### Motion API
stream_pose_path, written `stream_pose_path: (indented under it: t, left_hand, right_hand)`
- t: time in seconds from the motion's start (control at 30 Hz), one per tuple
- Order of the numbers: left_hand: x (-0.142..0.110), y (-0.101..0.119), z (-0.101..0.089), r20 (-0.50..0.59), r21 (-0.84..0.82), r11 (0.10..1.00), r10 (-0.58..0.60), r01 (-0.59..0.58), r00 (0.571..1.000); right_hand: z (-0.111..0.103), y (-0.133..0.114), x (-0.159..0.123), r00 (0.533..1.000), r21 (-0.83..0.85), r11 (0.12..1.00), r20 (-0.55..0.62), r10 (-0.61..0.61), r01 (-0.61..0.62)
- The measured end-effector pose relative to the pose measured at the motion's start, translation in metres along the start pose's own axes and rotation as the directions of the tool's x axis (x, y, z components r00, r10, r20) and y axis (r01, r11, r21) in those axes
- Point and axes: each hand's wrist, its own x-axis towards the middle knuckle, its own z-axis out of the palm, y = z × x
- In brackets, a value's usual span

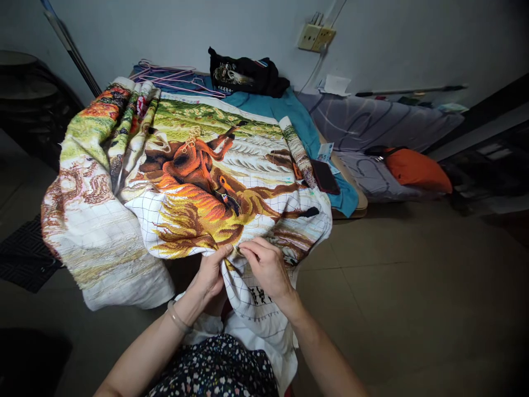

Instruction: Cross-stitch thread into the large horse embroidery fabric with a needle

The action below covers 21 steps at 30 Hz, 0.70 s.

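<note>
A large cross-stitch cloth [256, 149], worked with horses in brown, orange and yellow, spreads from the low table down over my lap. My left hand [212, 270] grips its near edge, thumb on top and the other fingers underneath. Just to the right, my right hand [266, 270] is closed in a pinch close to the stitched surface. Whatever sits between those fingertips is too small to make out. Loose orange and brown thread bundles [192, 160] lie on the cloth's middle. Printed grid lines show on the unstitched white parts.
Behind the cloth are pink hangers [165, 77] and a black bag [248, 74] on blue fabric [303, 118]. A dark phone [325, 176] lies at the right, beside the cloth's rolled end. Farther right sits an orange bag [417, 170]. A wall socket [316, 37] is above.
</note>
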Motion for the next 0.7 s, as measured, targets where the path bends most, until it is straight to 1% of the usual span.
stream_pose_path:
  t: [0.33, 0.47, 0.53, 0.6, 0.63, 0.7]
  left_hand:
    - [0.004, -0.001, 0.000, -0.008, 0.002, 0.999, 0.036, -0.036, 0.999]
    - [0.003, 0.000, 0.001, -0.002, 0.003, 0.999, 0.039, -0.039, 0.999]
    - [0.003, 0.000, 0.001, -0.005, 0.003, 1.000, 0.027, -0.027, 1.000]
    - [0.003, 0.000, 0.001, -0.009, -0.002, 1.000, 0.017, -0.017, 1.000]
    - [0.003, 0.000, 0.000, -0.005, -0.002, 1.000, 0.012, -0.012, 1.000]
    - [0.002, 0.000, -0.001, 0.012, 0.003, 1.000, 0.005, -0.005, 1.000]
  right_hand:
    - [0.005, 0.016, 0.001, 0.997, 0.062, 0.996, -0.029, -0.067, 0.069]
    - [0.007, 0.016, 0.004, 0.996, 0.104, 0.991, -0.049, -0.080, 0.085]
    - [0.009, 0.012, 0.004, 0.994, 0.114, 0.991, -0.087, -0.063, 0.073]
    - [0.012, 0.007, 0.003, 0.991, 0.087, 0.996, -0.136, -0.021, 0.033]
    - [0.013, 0.003, 0.003, 0.988, 0.048, 0.999, -0.152, -0.002, 0.009]
    - [0.014, -0.005, 0.001, 0.991, -0.087, 0.996, -0.135, 0.000, -0.012]
